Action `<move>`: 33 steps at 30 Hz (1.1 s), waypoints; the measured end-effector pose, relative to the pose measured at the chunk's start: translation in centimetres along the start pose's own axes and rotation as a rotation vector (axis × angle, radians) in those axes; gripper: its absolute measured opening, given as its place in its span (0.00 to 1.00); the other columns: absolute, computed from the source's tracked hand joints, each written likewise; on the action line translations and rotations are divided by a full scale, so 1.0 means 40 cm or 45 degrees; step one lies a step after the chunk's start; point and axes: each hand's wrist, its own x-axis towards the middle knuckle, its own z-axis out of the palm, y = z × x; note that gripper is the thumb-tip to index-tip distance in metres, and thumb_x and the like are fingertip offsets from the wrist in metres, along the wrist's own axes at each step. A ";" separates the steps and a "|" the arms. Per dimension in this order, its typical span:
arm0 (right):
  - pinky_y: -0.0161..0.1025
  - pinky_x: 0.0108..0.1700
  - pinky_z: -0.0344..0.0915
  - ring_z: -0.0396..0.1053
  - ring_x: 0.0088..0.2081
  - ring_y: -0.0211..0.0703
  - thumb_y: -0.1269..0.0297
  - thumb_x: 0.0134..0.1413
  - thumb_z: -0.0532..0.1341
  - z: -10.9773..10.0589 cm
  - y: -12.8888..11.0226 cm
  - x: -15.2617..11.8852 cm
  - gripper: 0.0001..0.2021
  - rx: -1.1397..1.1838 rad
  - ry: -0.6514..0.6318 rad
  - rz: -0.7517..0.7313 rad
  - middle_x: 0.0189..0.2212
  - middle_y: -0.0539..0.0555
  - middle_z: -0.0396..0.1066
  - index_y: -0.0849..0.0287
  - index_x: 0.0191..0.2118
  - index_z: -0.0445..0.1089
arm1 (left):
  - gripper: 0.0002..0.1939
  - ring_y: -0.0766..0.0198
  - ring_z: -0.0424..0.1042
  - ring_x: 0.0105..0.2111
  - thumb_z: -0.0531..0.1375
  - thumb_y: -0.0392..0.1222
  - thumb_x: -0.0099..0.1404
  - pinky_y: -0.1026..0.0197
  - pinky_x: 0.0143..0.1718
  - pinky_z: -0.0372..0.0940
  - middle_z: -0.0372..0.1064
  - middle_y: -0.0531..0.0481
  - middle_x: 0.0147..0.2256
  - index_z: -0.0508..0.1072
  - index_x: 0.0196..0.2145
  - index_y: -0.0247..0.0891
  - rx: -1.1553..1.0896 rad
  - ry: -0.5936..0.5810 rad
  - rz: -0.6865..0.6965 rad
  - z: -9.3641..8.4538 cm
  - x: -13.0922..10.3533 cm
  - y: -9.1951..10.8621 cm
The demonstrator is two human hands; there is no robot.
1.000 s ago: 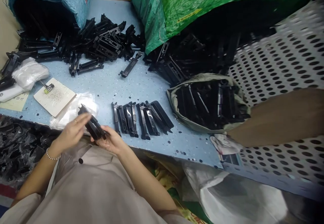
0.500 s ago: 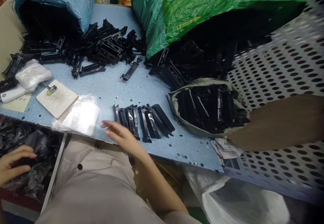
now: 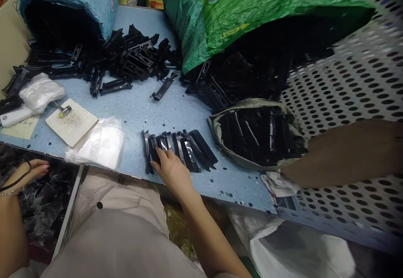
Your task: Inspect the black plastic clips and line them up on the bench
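Observation:
My right hand (image 3: 174,171) is at a row of long, narrow black plastic parts (image 3: 199,152) near the table's front edge. Its thumb and fingertips close around one of the left-hand sets, partly covering it. To the left of that hand one more set of the parts (image 3: 147,150) lies by itself. My left hand (image 3: 31,171) hovers over a bin of bagged dark parts (image 3: 47,202) below the table, fingers stretched out and holding nothing. A stack of clear plastic bags (image 3: 102,146) rests on the table between the two hands.
A blue woven sack (image 3: 108,1) and a green sack (image 3: 195,26) spill black parts over the back. Another person's forearm (image 3: 346,154) extends from the right beside a cloth bag (image 3: 217,137) of parts. A pale square board (image 3: 75,125) lies at left.
My right hand has moved right from beside the clear bags onto the row of black parts. My left hand has risen a little over the bin, its fingers drawn closer together.

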 end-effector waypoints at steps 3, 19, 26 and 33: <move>0.42 0.38 0.67 0.71 0.47 0.57 0.61 0.64 0.59 0.005 -0.006 0.003 0.26 -0.066 -0.027 -0.009 0.45 0.64 0.69 0.58 0.65 0.58 | 0.20 0.54 0.78 0.41 0.63 0.55 0.62 0.52 0.46 0.73 0.77 0.43 0.42 0.76 0.44 0.38 -0.149 -0.297 0.351 0.230 -0.034 0.190; 0.32 0.26 0.66 0.67 0.24 0.35 0.52 0.45 0.72 0.075 -0.027 -0.012 0.22 2.201 -1.029 -0.022 0.26 0.50 0.71 0.61 0.42 0.73 | 0.06 0.60 0.74 0.37 0.57 0.36 0.67 0.56 0.39 0.72 0.74 0.46 0.39 0.74 0.38 0.38 -0.121 0.222 0.839 0.464 0.083 0.345; 0.28 0.24 0.65 0.69 0.26 0.34 0.55 0.45 0.73 0.153 -0.141 0.034 0.19 2.628 -1.234 0.184 0.29 0.53 0.74 0.60 0.39 0.71 | 0.27 0.52 0.67 0.57 0.44 0.26 0.70 0.42 0.57 0.67 0.68 0.37 0.57 0.65 0.62 0.37 0.372 0.172 1.338 0.459 -0.007 0.360; 0.35 0.39 0.69 0.69 0.33 0.36 0.58 0.53 0.68 0.117 -0.199 0.031 0.12 2.272 -0.690 -0.136 0.31 0.48 0.73 0.59 0.41 0.75 | 0.33 0.55 0.64 0.60 0.49 0.28 0.69 0.48 0.59 0.67 0.62 0.37 0.59 0.53 0.69 0.45 0.230 -0.180 1.433 0.472 -0.099 0.350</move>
